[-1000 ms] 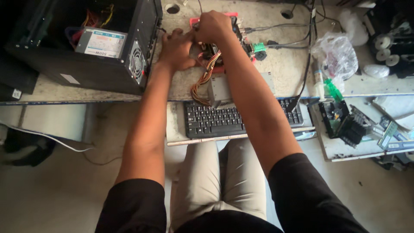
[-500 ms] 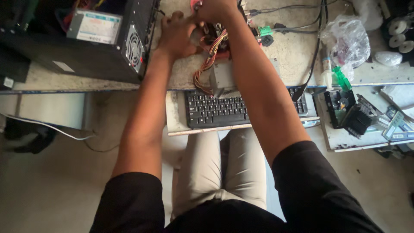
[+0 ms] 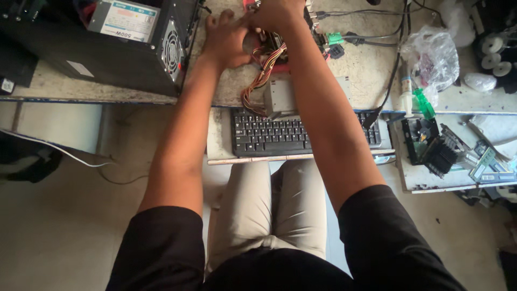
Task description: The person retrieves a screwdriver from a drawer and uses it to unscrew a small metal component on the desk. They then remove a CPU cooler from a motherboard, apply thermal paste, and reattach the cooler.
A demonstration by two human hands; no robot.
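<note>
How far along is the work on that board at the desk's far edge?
Done: the computer case lies opened on the desk. In hand: left hand and right hand press on the circuit board, multicoloured cable bundle trailing loose. Left: cannot tell whether anything is seated; hands hide it.

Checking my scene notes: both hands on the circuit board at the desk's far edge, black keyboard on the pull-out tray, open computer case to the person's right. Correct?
One thing is off: the open computer case stands to the person's left, not right, as the head view shows. Both hands, left hand and right hand, are at the circuit board, and the black keyboard sits on the pull-out tray.
</note>
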